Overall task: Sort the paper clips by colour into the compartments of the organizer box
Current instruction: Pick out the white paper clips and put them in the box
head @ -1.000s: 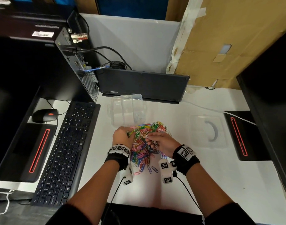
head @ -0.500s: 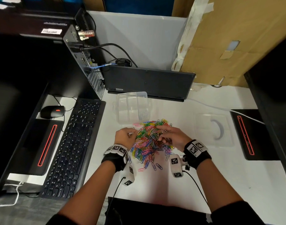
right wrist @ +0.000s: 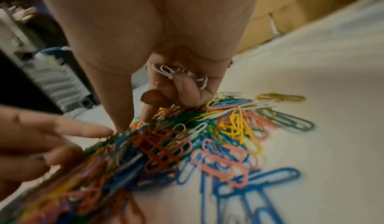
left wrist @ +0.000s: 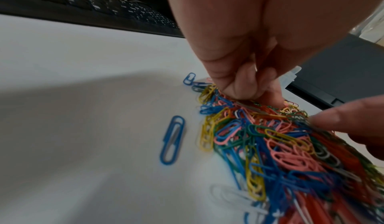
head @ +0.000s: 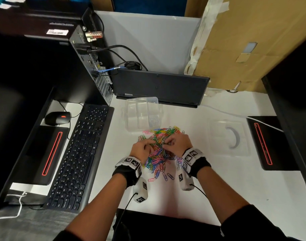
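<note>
Hands deep in the clips

Black keyboard (head: 79,153) flanks a white desk (head: 235,180). Clear plastic organizer box (head: 141,113) sits just beyond the heap of mixed-colour paper clips (head: 159,150). Left hand (head: 141,148) pinches into the heap; right hand (head: 178,145) cups white clips (right wrist: 178,73) under curled fingers.

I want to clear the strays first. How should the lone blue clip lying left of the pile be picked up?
The blue clip lies flat on the white desk, apart from the pile, too thin to grip from the sides. Probably come straight down with the left hand, thumb and forefinger pinching across its two long sides near the middle, or press one rounded end so the other tips up.
</note>
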`<act>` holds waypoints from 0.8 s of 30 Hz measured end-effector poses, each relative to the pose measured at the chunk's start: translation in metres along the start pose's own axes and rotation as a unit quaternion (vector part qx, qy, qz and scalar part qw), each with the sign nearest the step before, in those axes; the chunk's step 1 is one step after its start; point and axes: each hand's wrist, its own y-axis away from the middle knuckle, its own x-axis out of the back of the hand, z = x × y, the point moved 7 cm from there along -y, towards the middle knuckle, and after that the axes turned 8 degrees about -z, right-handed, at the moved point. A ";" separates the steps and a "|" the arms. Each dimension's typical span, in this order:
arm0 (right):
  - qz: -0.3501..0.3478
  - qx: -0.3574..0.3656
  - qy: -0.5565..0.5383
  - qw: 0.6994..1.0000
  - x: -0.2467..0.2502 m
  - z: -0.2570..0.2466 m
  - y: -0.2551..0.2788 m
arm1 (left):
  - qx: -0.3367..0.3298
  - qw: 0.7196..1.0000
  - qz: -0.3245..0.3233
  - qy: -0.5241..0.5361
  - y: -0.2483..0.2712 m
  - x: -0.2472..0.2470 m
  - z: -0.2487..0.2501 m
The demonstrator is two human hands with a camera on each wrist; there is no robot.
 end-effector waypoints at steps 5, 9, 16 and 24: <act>0.012 0.044 0.065 0.997 -0.009 -0.010 -0.004 | 0.001 0.999 0.034 -0.025 0.001 0.003 0.002; 0.005 0.037 0.021 0.999 -0.007 0.004 -0.004 | -0.030 0.993 0.028 -0.113 -0.003 -0.002 0.018; -0.025 -0.040 -0.210 0.977 0.000 0.037 0.004 | -0.063 0.978 0.002 -0.197 -0.017 -0.019 0.038; -0.058 -0.057 -0.350 0.933 -0.002 0.053 0.013 | -0.026 0.991 0.009 -0.132 -0.015 -0.002 0.029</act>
